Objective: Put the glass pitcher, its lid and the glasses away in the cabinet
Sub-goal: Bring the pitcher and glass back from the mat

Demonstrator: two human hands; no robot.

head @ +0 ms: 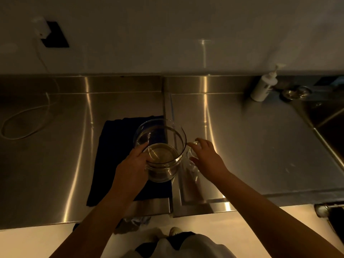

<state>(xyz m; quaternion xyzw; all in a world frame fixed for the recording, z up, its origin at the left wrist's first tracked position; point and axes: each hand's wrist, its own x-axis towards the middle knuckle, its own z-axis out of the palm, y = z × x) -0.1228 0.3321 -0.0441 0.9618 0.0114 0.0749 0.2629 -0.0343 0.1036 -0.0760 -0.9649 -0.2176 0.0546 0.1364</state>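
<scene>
We see a big round glass pitcher (161,146) standing up on a dark cloth (115,146) in the middle of the steel counter (260,146). It is see-through and its wide mouth is open. Its clear handle (192,159) sticks out at three o'clock.

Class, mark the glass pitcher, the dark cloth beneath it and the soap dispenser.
glass pitcher (163,164): head view, on its clear side wall.
dark cloth (115,138): head view, on its bare left part.
soap dispenser (262,88): head view, on its white body.
</scene>
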